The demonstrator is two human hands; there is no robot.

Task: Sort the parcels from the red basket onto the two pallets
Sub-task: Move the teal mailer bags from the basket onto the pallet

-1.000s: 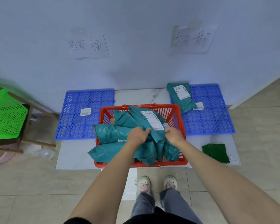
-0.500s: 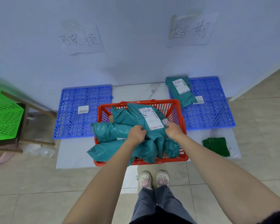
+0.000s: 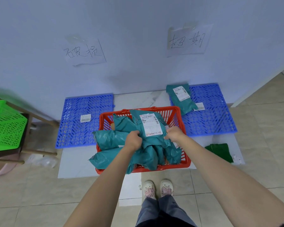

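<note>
The red basket [image 3: 182,115] stands on a white floor slab, heaped with several teal parcel bags. The top teal parcel [image 3: 150,124] faces up with its white shipping label showing. My left hand [image 3: 133,140] grips its left edge and my right hand [image 3: 175,134] grips its right edge. The left blue pallet [image 3: 75,128] holds only a small barcode label [image 3: 85,118]. The right blue pallet [image 3: 215,115] carries one teal parcel [image 3: 180,99] at its near-left corner.
A green basket [image 3: 5,126] rests on a wooden stand at the left. A dark green folded bag [image 3: 220,152] lies on the slab right of the red basket. Two handwritten paper signs hang on the wall above the pallets. My shoes [image 3: 157,188] stand just behind the basket.
The view has tilted so the basket sits lower in frame. Both hands keep hold of the top parcel, which has come up slightly with its label turned more towards me.
</note>
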